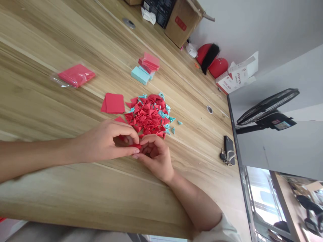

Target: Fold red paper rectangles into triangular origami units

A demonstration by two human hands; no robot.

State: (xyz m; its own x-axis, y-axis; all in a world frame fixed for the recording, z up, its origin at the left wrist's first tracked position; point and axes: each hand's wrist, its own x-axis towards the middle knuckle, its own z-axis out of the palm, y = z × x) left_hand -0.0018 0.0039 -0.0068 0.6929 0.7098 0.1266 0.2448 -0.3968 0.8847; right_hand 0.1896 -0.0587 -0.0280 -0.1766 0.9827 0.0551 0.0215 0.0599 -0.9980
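Between the fingertips of both hands is a small folded red paper piece [136,146]. My left hand [111,139] pinches its left end, and my right hand [155,153] pinches it from the right. Just beyond my hands lies a heap of folded red paper triangles [148,117], with light blue folded triangles [167,127] along its right side. A round red piece made of folded paper [156,100] sits at the heap's far edge. Flat red paper sheets [114,103] lie left of the heap, and part of another red sheet shows behind my left hand.
On the wooden table [75,188] are a wrapped red paper pack [77,75], red strips [150,61] and light blue strips [140,75]. Farther off stand a cardboard box [183,23], a sticky note box [233,77] and a black fan [267,107]. A black case [228,145] with keys lies right.
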